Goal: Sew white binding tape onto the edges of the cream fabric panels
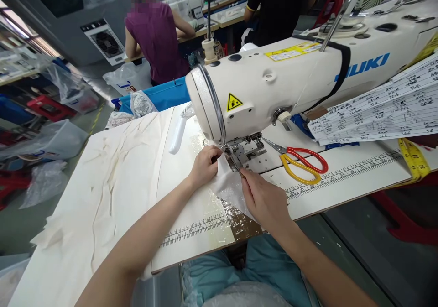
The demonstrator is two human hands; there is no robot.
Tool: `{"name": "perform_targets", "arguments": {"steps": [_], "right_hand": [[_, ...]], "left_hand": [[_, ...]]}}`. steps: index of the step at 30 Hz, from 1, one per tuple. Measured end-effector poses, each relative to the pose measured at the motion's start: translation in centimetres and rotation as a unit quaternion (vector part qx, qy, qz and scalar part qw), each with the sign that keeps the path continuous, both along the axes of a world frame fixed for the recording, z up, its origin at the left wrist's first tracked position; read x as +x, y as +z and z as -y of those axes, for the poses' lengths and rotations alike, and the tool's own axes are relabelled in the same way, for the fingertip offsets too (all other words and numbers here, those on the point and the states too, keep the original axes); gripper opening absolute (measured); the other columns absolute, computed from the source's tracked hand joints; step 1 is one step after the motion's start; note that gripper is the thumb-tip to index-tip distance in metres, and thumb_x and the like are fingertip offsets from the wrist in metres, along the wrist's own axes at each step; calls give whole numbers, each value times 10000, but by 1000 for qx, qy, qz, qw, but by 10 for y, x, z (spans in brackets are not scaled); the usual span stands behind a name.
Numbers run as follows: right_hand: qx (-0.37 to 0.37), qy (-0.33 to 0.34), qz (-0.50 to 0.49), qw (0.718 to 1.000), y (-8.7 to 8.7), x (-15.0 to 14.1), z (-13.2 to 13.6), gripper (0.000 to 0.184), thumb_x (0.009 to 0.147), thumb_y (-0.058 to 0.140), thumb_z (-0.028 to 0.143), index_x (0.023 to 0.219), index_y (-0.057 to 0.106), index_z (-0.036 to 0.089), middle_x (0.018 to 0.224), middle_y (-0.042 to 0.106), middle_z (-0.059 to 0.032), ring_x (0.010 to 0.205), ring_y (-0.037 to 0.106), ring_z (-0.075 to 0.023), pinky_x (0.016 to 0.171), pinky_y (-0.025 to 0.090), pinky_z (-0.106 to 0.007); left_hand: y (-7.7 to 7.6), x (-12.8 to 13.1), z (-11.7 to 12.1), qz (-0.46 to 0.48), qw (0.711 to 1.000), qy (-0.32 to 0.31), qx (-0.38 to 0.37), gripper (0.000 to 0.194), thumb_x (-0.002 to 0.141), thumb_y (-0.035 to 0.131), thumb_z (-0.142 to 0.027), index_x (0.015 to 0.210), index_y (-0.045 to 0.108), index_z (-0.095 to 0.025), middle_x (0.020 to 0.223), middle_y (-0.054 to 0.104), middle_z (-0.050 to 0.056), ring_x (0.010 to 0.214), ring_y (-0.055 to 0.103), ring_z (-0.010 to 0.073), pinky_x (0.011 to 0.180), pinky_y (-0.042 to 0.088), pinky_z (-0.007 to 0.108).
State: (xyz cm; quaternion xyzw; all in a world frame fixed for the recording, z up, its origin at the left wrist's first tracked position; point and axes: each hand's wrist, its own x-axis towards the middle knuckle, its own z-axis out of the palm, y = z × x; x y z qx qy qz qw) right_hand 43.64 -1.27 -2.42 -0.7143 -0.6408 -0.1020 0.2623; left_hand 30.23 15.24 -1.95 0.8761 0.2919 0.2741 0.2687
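"What are the hands on?"

"The right hand (265,200) has thumb and finger closed on a slim metal tool (237,163). The left hand (205,165) curls beside the cloth (229,187); I can't tell whether it pinches it."

"How does the cloth look?"

"Thin, white and smooth. It lies between the hands, running from under the machine (246,92) towards the bench's (183,184) front edge."

"And beneath it?"

"Glossy, wrinkled film (244,222) over a brown patch, reaching that front edge. The machine itself is rounded, hard and cream-white."

"Anything to its right?"

"Scissors (286,151), pointed steel blades with one red loop and one yellow. Past them, a flat ruler (345,175) follows the front edge, and a limp yellow tape measure (414,161) hangs over it near long, fanned paper strips (372,111) covered in handwriting."

"And leftward?"

"A smooth, oblong white piece (177,136), then creased, matte cream fabric (116,174) spread over the bench's left end. Patterned, rounded lacy pieces (142,104) sit by its far left corner."
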Motion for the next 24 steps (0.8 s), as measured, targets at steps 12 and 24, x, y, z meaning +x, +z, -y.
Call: {"name": "perform_targets", "arguments": {"steps": [12, 24], "right_hand": [[-21, -1, -4, 1000, 1, -1, 1, 354, 1018, 372, 205, 1221, 649, 120, 1011, 773, -87, 712, 722, -159, 540, 469, -255], [-74, -29, 13, 997, 7, -5, -3, 315, 991, 445, 184, 1234, 643, 149, 982, 775, -64, 716, 731, -159, 504, 427, -259]], "left_hand": [[-3, 2, 2, 8, 995, -6, 96, 64, 871, 547, -153, 836, 587, -188, 836, 640, 31, 805, 565, 174, 717, 471, 299], [-2, 2, 3, 18, 986, -23, 166, 117, 892, 574, -143, 786, 580, -194, 851, 671, 30, 818, 583, 180, 695, 502, 318]]}}
